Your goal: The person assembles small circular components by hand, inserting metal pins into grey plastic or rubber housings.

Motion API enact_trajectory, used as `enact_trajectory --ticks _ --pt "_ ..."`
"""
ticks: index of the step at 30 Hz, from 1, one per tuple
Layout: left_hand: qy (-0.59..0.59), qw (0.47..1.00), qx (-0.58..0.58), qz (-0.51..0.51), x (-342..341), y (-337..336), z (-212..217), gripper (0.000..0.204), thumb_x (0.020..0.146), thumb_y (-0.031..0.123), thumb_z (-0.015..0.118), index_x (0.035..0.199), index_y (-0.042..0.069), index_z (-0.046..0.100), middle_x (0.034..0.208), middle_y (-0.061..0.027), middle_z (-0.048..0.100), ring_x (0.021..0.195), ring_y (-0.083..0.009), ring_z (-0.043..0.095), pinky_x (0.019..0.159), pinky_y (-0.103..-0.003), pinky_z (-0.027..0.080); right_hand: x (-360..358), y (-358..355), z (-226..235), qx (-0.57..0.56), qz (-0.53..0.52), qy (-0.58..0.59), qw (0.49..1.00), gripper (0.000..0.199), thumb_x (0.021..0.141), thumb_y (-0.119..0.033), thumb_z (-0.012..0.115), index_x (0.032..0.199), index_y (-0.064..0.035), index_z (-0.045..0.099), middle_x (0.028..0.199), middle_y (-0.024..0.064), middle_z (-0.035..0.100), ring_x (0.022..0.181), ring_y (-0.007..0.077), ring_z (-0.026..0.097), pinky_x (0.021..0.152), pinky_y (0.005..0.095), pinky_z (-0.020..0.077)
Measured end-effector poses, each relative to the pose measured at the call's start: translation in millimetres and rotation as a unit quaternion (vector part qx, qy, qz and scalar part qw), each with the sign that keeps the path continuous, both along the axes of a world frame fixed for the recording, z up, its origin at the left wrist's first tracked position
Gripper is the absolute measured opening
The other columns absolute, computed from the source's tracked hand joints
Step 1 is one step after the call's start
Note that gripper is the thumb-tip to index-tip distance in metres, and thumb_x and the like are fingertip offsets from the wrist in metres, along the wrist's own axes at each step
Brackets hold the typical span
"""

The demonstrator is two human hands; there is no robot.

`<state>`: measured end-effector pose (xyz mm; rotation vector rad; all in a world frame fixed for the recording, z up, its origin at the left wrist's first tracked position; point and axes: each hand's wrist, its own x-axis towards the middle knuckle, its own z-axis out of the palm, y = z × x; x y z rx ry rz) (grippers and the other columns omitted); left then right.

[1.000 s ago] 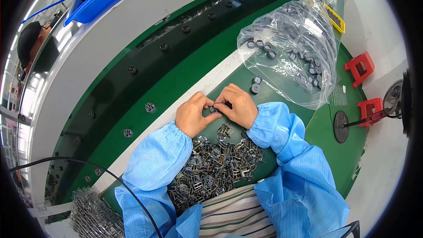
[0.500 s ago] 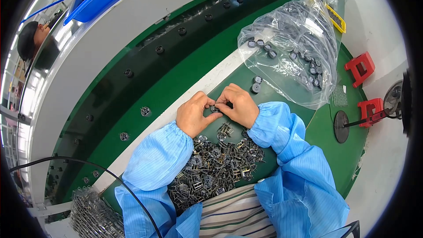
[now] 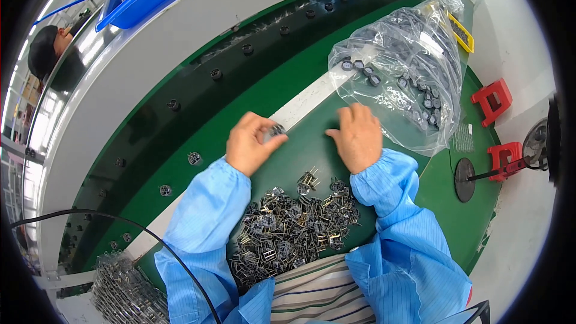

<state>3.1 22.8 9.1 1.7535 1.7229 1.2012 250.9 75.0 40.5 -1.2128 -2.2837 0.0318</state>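
Observation:
Between the thumb and fingers of my left hand (image 3: 249,143) is a small round black part with metal inside (image 3: 276,130), held over the white strip (image 3: 306,103) at the table's edge. My right hand (image 3: 360,138) is apart from it, fingers extended and thumb out, with nothing visible in its grasp. It hovers beside the mouth of a clear plastic bag (image 3: 390,111) that contains several black round caps (image 3: 427,103). Close to my body lies a heap of small black pieces with metal pins (image 3: 294,228), and one cluster of pins (image 3: 308,181) sits just above it.
Beyond the white strip a green conveyor belt (image 3: 252,93) carries spaced-out round black parts (image 3: 216,74). A black cable (image 3: 120,212) crosses at lower left, near a wire-like bundle (image 3: 123,291). Red stools (image 3: 493,102) and a fan (image 3: 536,138) stand at right. Another person (image 3: 45,51) is at far left.
My hands have separated. The left moved slightly left, keeping the round part; the right moved right and opened, and now covers the spot where two loose caps lay.

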Motion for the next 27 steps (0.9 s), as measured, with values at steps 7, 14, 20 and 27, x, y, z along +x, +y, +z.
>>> enact_trajectory --ticks 7,14,20,27 --pt "0.17 0.976 -0.019 0.133 -46.3 9.3 -9.5 0.04 0.075 0.013 0.09 0.11 0.004 0.073 0.1 -0.0086 0.062 0.086 -0.0209 0.061 0.073 -0.033 0.049 11.9 17.4 -24.7 -0.04 0.047 -0.011 0.998 0.032 0.078 -0.008 0.08 0.103 -0.0027 0.06 0.107 0.0144 0.055 0.102 0.037 0.057 0.087 0.0451 0.0517" --pt "0.128 0.98 0.086 -0.128 8.6 -4.5 8.8 0.054 0.072 0.014 0.089 0.122 0.01 0.066 0.121 -0.0097 0.059 0.113 -0.0321 0.056 0.095 -0.044 0.044 -21.3 8.9 -27.4 -0.073 0.33 0.121 0.933 0.037 0.074 0.005 0.079 0.105 -0.0036 0.061 0.115 0.0133 0.06 0.105 0.0347 0.062 0.088 0.0408 0.0544" --pt "0.062 0.991 0.015 -0.12 13.8 -6.0 -7.3 0.039 0.077 0.008 0.087 0.111 0.005 0.07 0.105 -0.0084 0.064 0.093 -0.0272 0.063 0.083 -0.037 0.052 -15.1 8.7 -24.3 -0.156 0.34 0.142 0.916 0.032 0.079 0.003 0.08 0.106 -0.0025 0.062 0.113 0.0123 0.059 0.102 0.0317 0.066 0.08 0.0389 0.057" --pt "-0.05 0.99 -0.046 -0.125 5.0 -3.4 -9.0 0.033 0.079 0.004 0.085 0.108 0.004 0.069 0.098 -0.0075 0.065 0.081 -0.0211 0.062 0.075 -0.036 0.053 -19.4 4.6 -19.9 -0.061 0.321 0.181 0.928 0.023 0.08 0.0 0.081 0.1 -0.0031 0.069 0.106 0.0112 0.065 0.09 0.0279 0.068 0.075 0.0367 0.0568"
